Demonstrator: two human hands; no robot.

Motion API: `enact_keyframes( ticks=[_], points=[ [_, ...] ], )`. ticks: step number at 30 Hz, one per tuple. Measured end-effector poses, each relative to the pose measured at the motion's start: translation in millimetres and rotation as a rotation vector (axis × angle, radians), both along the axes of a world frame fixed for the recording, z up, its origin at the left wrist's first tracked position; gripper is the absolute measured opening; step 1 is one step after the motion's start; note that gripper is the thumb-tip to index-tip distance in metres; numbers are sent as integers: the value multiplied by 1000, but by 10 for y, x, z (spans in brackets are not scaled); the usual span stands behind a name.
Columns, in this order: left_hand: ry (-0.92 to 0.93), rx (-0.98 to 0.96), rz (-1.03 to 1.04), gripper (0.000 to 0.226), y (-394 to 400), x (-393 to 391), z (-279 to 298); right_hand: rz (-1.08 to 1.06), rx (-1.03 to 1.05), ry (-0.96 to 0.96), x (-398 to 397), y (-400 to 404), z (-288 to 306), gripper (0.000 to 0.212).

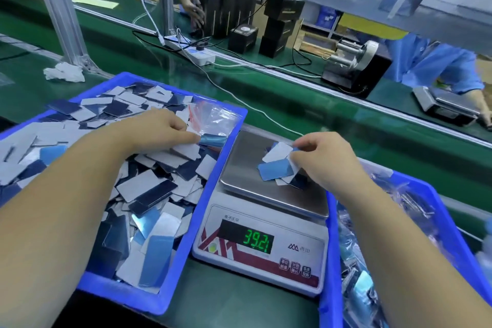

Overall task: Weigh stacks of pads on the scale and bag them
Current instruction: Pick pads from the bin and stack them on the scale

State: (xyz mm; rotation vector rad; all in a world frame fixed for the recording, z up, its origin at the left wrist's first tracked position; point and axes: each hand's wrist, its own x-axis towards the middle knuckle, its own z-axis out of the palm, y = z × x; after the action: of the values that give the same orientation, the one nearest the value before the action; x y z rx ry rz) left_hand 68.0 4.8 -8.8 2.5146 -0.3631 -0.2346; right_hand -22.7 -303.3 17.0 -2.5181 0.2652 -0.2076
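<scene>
The right hand (323, 160) pinches pads (279, 165) on the scale (263, 224) wedged between bins, while the left hand (159, 129) apparently pinches a blue pad (213, 140) near the left bin's rim (205, 189).

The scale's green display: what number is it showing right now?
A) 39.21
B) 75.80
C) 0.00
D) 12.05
A: the scale shows 39.21 in green digits on its display, with a small pile of pads lying on its steel pan.

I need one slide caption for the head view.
Right hand grips pads on scale; left hand reaches into bin.
</scene>
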Motion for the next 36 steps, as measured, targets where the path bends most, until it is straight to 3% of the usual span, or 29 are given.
enact_keyframes(
  ticks=[3, 11, 16, 29, 36],
  points=[
    [-34, 15, 105, 56, -3, -9, 4, 6, -67, 10, -18, -16, -34, 9],
    [-149, 138, 275, 52, -23, 5, 17, -17, -8, -36, -61, -102, -49, 9],
    [-183, 13, 315, 46, -21, -25, 48, -26, -48, -75, -79, -139, -48, 12],
    [-296, -48, 132, 40, -351, -166, 110, 93, -218, -169, -110, -147, -85, 13],
    [-144, 71, -193, 21, -743, -347, 351, 107, -151, -164, -103, -153, -123, 4]
  ],
)
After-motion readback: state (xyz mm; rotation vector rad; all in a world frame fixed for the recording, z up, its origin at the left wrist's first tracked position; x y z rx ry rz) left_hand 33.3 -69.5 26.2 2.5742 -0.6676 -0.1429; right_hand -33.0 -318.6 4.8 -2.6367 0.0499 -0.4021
